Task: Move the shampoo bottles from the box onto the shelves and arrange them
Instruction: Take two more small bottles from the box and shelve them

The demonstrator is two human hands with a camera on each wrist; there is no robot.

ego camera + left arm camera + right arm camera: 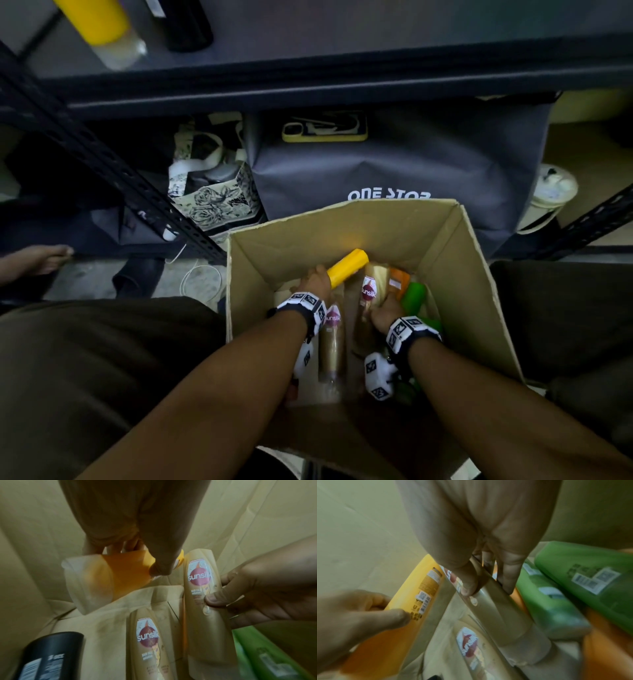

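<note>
Shampoo bottles mostly lay in the cardboard box (479, 274), so little was done. Inside it, the left hand (317, 282) curled round a yellow bottle (347, 267); the right hand (387, 313) pinched a beige Sunsilk bottle (371, 287). Green bottles (412, 296) lay beside. Beyond the box, the shelf (376, 31) held a yellow-capped bottle (99, 27); a grey bag (394, 164) sat beneath.

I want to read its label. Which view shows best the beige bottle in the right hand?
The left wrist view: the beige bottle faces it, logo readable. The right wrist view shows it edge-on; the head view shows it small.
</note>
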